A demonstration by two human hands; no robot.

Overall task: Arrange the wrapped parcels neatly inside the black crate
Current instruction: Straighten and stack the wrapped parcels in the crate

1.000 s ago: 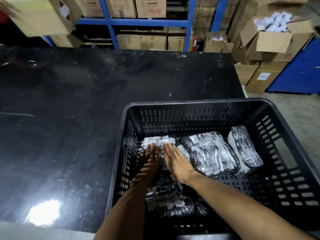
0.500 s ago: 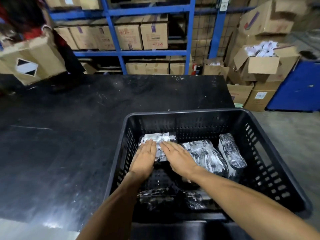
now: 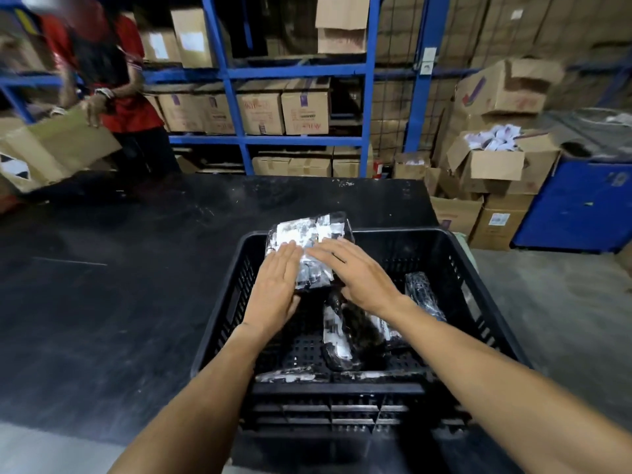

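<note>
Both forearms outstretched, left hand (image 3: 275,291) and right hand (image 3: 355,275) flat, fingers together.

Warehouse: blue racking (image 3: 232,100) stacked with cardboard cartons (image 3: 260,112).

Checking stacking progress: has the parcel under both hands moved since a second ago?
Yes. The parcel has risen from the black crate floor; its top now pokes above the far rim, between left hand and right hand.

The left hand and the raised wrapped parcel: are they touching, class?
Touching. The head view shows the left hand pressed flat against the raised wrapped parcel, fingers overlapping its near face with no gap.
</note>
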